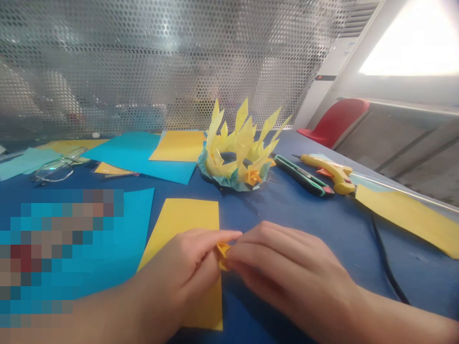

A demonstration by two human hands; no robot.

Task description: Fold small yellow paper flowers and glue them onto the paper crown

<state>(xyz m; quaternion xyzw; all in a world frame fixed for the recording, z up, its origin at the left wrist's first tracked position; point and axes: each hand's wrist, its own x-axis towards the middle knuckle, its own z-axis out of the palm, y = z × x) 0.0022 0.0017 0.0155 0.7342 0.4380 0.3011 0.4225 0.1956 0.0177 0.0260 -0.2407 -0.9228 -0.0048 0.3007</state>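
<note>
Between my two hands is a small folded piece of yellow-orange paper (224,255), mostly covered by fingers. My left hand (191,263) pinches it from the left, and my right hand (283,267) grips it from the right with fingertips pressed together. Under my left hand lies a flat yellow paper sheet (186,215). Beyond the hands stands a paper crown (244,143) with tall pale-yellow points and a crumpled light-blue base. An orange paper flower (253,177) sits on the crown's near side.
Right of the crown lie a green utility knife (303,174), a yellow glue gun (332,173) and its black cord (385,267). A yellow strip (409,215) is at right. Blue sheets (125,153) and glasses (55,167) are at left. A perforated metal screen (161,62) rises behind.
</note>
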